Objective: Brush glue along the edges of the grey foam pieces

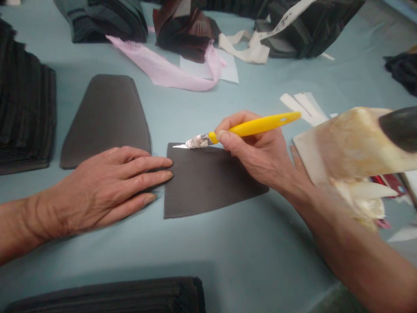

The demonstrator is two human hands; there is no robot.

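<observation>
A dark flat piece of material (208, 182) lies on the pale blue-green table, between my two hands. My right hand (257, 150) grips a yellow-handled brush (254, 127), its bristles caked with white paste. The brush tip touches the piece's upper left edge, where a short white streak (179, 146) shows. My left hand (110, 187) rests flat with fingers stretched out, two fingertips at the piece's left edge. Just beyond that hand lies a second dark tapered piece (107, 117), seemingly more than one layer thick.
Tall stacks of dark pieces stand at the left (26, 104) and at the front (107, 298). Bundles of dark cloth (107, 19) and a pink strip (169, 76) lie at the back. A stained whitish container (352, 143) is at the right, near white paper strips (306, 108).
</observation>
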